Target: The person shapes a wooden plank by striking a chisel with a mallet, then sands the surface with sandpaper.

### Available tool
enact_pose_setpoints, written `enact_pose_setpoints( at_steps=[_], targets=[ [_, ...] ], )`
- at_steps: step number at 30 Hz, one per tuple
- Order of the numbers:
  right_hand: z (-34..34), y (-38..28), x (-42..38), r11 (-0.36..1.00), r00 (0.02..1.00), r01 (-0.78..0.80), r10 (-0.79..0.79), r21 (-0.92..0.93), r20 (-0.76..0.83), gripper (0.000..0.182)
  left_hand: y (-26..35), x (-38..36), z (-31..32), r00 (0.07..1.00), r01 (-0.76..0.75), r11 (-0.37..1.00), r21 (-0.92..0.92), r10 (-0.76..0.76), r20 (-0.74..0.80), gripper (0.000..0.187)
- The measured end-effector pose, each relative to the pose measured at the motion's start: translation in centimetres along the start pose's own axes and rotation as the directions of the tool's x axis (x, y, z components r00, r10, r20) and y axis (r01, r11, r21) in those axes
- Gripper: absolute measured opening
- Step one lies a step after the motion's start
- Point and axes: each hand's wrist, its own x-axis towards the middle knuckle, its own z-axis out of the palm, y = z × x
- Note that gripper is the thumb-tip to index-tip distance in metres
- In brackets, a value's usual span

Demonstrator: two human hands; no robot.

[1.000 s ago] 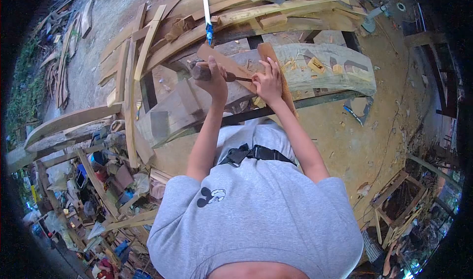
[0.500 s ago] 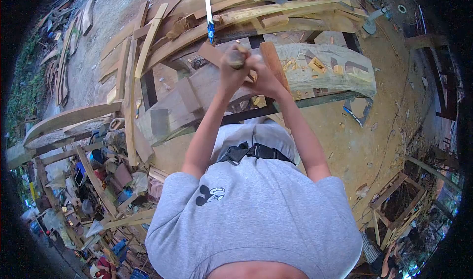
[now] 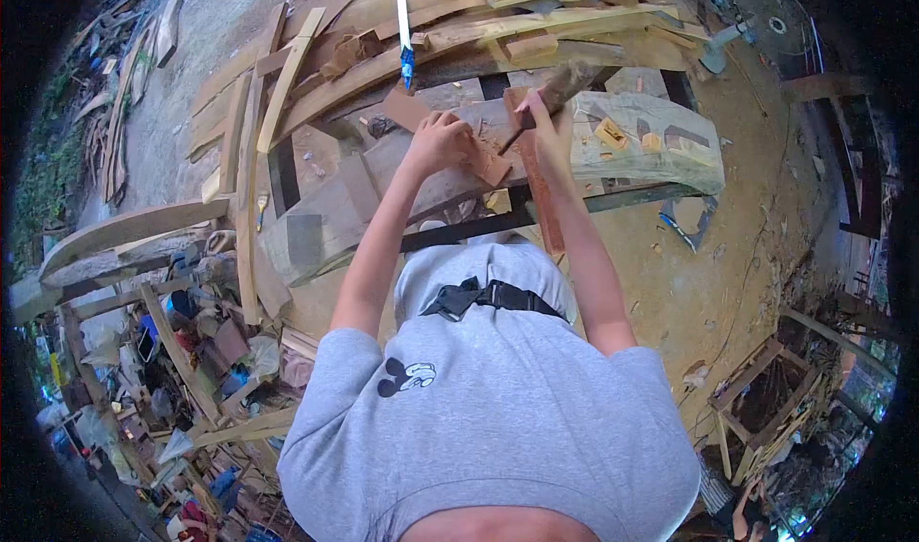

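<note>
My left hand is closed on a reddish-brown wood block, pressed down against the wooden bench. In my right hand is a tool with a thick wooden body, tilted up to the right. A thin dark shaft slants from this hand down to the block's right side. Beneath my right forearm runs a long reddish-brown board, lying across the bench. Another brown wood piece lies just beyond my left hand.
Wood offcuts and shavings lie on the bench's right part. A handsaw with a blue handle rests among planks at the back. A fan stands back right. A wooden frame and cluttered goods flank me.
My hands were together around the tool; now they are apart. The left has moved onto the wood block, while the right has shifted right with the tool.
</note>
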Motion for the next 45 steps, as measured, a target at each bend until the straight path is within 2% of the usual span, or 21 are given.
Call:
enact_pose_setpoints(
  at_steps=[7,9,11,16,19,22,23,27,29,30,32,33,35,36,37,38,39,42,43,44,45],
  targets=[
    [0.2,-0.9,-0.2,0.994,0.996,0.079,-0.075,-0.081,0.053,0.014,0.1,-0.2,0.3,0.975,0.212,0.972,0.103,-0.203,-0.089,0.047],
    [1.1,-2.6,-0.4,0.992,0.996,0.093,-0.093,0.084,-0.005,0.009,0.6,0.3,0.1,0.969,0.232,0.962,0.146,-0.216,-0.119,0.049],
    [1.0,-3.1,0.0,0.983,0.993,0.116,-0.117,0.145,-0.002,0.008,1.0,1.1,-0.4,0.930,0.351,0.936,0.000,-0.349,-0.118,0.046],
    [1.4,-5.5,0.4,0.944,0.977,0.209,-0.210,0.255,-0.023,0.009,1.4,3.2,-2.4,0.893,0.275,0.951,-0.144,-0.308,-0.329,0.037],
    [1.7,-7.0,0.3,0.938,0.969,0.244,-0.244,0.247,-0.029,0.012,4.4,4.2,-5.2,0.730,0.166,0.844,-0.510,-0.453,-0.512,0.026],
    [1.7,-6.8,0.7,0.909,0.965,0.259,-0.259,0.325,-0.045,0.009,2.4,4.4,-3.3,0.646,0.196,0.665,-0.721,-0.641,-0.416,0.024],
    [1.7,-6.6,0.7,0.915,0.966,0.253,-0.254,0.314,-0.037,0.009,1.9,3.8,-2.2,0.684,0.193,0.565,-0.802,-0.664,-0.303,0.027],
    [2.1,-5.8,0.8,0.972,0.986,0.140,-0.154,0.188,0.061,0.009,2.6,0.8,1.3,0.726,0.347,0.598,-0.723,-0.659,-0.197,0.033],
    [2.6,-5.0,0.7,0.983,0.988,0.102,-0.118,0.153,0.099,0.009,3.3,0.0,1.4,0.701,0.688,0.721,-0.090,-0.691,-0.175,0.041],
    [2.8,-4.4,0.9,0.991,0.988,0.068,-0.084,0.117,0.132,0.009,3.3,-0.3,1.3,0.699,0.689,0.719,-0.092,-0.693,-0.176,0.041],
    [1.9,-1.2,1.8,0.997,0.972,0.042,-0.056,0.068,0.227,0.010,2.9,-0.8,1.3,0.706,0.617,0.779,-0.110,-0.611,-0.358,0.050],
    [1.5,0.5,2.2,0.985,0.940,0.122,-0.074,-0.125,0.333,0.013,3.3,-0.8,0.5,0.705,0.618,0.779,-0.111,-0.611,-0.362,0.050],
    [1.9,1.1,2.0,0.869,0.893,0.232,-0.012,-0.436,0.451,0.024,5.3,-0.4,-3.0,0.620,0.362,0.883,-0.299,-0.467,-0.630,0.056],
    [2.6,1.2,1.4,0.870,0.893,0.230,-0.011,-0.436,0.450,0.024,6.2,-0.3,-4.6,0.620,0.363,0.883,-0.299,-0.468,-0.629,0.056],
    [3.3,1.4,0.8,0.853,0.864,0.266,-0.004,-0.449,0.504,0.026,7.1,-0.2,-6.4,0.725,0.106,0.814,-0.571,-0.456,-0.516,0.054],
    [3.8,1.6,0.4,0.836,0.831,0.302,0.005,-0.458,0.557,0.027,7.9,-0.2,-7.8,0.821,-0.123,0.602,-0.789,-0.385,-0.421,0.052],
    [4.2,1.9,0.2,0.855,0.783,0.302,0.030,-0.422,0.621,0.031,8.6,-0.1,-8.7,0.837,-0.105,0.785,-0.610,-0.262,-0.481,0.038],
    [5.5,2.6,-1.2,0.931,0.701,0.286,-0.041,-0.228,0.712,0.043,9.5,0.4,-8.9,0.881,0.049,0.732,-0.679,-0.352,-0.315,0.023],
    [5.2,2.5,-1.3,0.931,0.699,0.286,-0.041,-0.226,0.714,0.043,8.9,1.2,-7.9,0.805,-0.145,0.629,-0.763,-0.373,-0.461,0.014],
    [4.5,2.3,-1.3,0.853,0.690,0.357,0.034,-0.381,0.723,0.050,7.9,1.4,-7.3,0.805,-0.146,0.631,-0.762,-0.372,-0.462,0.014],
    [3.5,2.2,-1.1,0.742,0.689,0.423,0.109,-0.520,0.716,0.058,7.1,1.3,-7.3,0.677,-0.167,0.608,-0.776,-0.501,-0.539,0.018]
  ],
)
